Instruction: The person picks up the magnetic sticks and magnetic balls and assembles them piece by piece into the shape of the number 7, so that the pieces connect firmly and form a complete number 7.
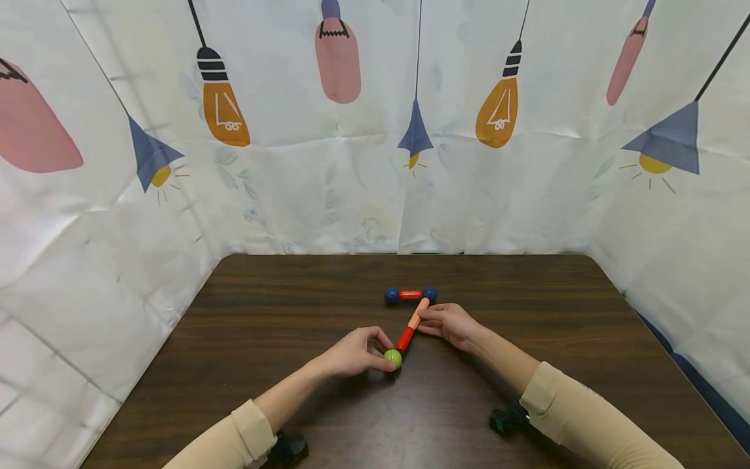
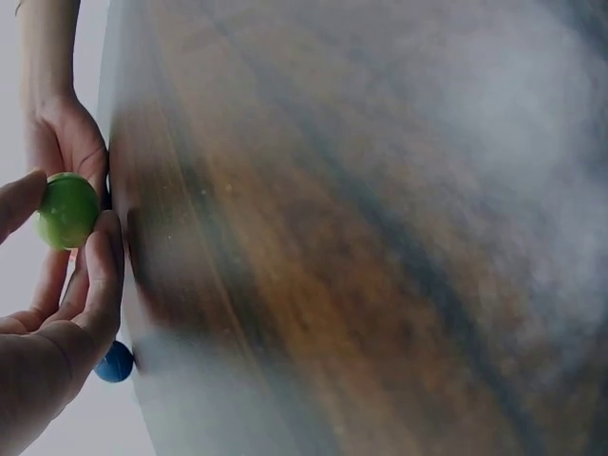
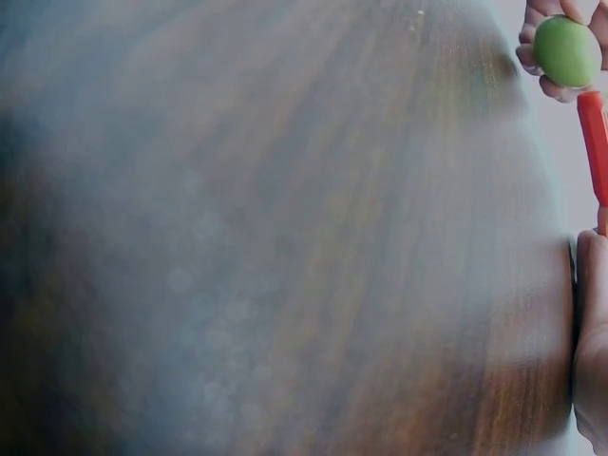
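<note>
In the head view my left hand point(image 1: 359, 352) pinches a green ball point(image 1: 392, 358) between thumb and fingers, low over the table. The same ball point(image 2: 68, 211) shows smooth and round in the left wrist view. My right hand point(image 1: 450, 324) grips a peach-coloured stick point(image 1: 418, 312) with thumb and fingertips. A red stick point(image 1: 404, 340) continues in line from its near end, its tip close beside the green ball. The far end of the peach stick overlaps the right one of two dark blue balls point(image 1: 430, 295). In the right wrist view the red stick point(image 3: 594, 147) points at the ball.
A short red bar point(image 1: 410, 294) joins the right blue ball to the left blue ball point(image 1: 391, 296), lying crosswise behind my hands. The dark wood table point(image 1: 281, 306) ends at a printed cloth curtain point(image 1: 293, 195), which hangs behind it and along both sides.
</note>
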### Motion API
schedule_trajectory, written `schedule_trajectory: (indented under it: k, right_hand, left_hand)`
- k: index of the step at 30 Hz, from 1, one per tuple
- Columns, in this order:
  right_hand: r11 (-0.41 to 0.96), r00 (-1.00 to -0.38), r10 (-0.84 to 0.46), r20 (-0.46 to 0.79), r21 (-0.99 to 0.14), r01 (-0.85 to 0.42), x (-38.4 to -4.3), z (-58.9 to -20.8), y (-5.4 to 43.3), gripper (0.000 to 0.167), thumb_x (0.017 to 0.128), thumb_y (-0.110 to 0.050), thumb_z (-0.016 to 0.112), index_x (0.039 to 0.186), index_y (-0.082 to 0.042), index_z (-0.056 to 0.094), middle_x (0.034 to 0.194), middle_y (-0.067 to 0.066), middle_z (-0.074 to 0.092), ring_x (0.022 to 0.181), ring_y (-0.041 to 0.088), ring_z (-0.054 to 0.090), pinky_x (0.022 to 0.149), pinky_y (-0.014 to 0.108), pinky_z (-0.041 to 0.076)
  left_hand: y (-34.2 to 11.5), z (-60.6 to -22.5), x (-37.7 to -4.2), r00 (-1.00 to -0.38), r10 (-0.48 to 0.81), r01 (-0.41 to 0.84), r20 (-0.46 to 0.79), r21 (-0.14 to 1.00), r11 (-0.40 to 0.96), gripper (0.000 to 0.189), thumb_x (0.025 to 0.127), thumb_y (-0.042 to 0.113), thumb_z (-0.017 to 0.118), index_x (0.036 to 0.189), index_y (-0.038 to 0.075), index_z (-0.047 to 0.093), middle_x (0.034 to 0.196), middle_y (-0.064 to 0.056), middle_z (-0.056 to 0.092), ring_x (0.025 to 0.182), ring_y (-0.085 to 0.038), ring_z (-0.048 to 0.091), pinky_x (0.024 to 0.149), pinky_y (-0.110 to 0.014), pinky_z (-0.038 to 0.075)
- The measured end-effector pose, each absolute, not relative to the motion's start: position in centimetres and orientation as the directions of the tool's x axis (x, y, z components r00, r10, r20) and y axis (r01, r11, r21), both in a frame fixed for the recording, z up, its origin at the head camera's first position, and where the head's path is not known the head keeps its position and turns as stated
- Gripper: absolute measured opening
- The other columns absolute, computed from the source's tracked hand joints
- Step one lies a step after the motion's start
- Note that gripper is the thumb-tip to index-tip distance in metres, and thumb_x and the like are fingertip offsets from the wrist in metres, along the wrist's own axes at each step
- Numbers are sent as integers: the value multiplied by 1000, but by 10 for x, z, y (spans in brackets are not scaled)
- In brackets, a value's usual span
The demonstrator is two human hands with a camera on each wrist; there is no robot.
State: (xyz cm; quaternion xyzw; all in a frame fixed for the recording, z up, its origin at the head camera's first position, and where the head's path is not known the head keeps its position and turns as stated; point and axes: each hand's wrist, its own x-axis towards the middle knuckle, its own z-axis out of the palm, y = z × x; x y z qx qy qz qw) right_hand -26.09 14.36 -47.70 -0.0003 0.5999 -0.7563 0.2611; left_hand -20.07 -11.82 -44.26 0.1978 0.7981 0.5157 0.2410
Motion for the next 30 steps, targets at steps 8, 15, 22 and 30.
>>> schedule_trajectory:
  k: [8, 15, 22, 30]
  right_hand:
    - [-141, -865, -399, -305, -911, 387, -261, -477, 144, 31, 106, -1, 54, 128, 21, 52, 106, 15, 67, 98, 18, 72, 93, 35, 54]
    - [-131, -863, -395, -315, -910, 393, -261, -477, 143, 34, 107, -2, 53, 132, 22, 50, 107, 16, 68, 98, 18, 72, 93, 35, 54]
    - [-138, -866, -383, -323, -906, 399, -261, -477, 142, 35, 106, -1, 54, 132, 22, 50, 108, 16, 68, 98, 19, 72, 92, 35, 54]
    - [-113, -864, -368, -344, -906, 408, -260, -476, 143, 38, 107, -3, 54, 135, 22, 48, 113, 18, 67, 99, 19, 72, 92, 35, 54]
  left_hand:
    - [-116, -441, -201, -813, 557, 78, -169, 917, 392, 29, 86, 9, 84, 106, 1, 64, 95, -5, 70, 90, -19, 71, 79, -30, 54]
    - [-114, -442, -201, -812, 557, 69, -173, 920, 386, 29, 87, 10, 84, 106, 1, 63, 95, -5, 70, 89, -18, 71, 76, -29, 53]
    - [-114, -440, -200, -811, 563, 80, -160, 923, 377, 30, 86, 8, 84, 106, 1, 63, 94, -5, 69, 88, -19, 71, 74, -29, 53]
    - [-113, -442, -201, -812, 562, 86, -158, 920, 383, 30, 87, 10, 84, 106, 1, 63, 93, -5, 69, 87, -18, 70, 74, -29, 53]
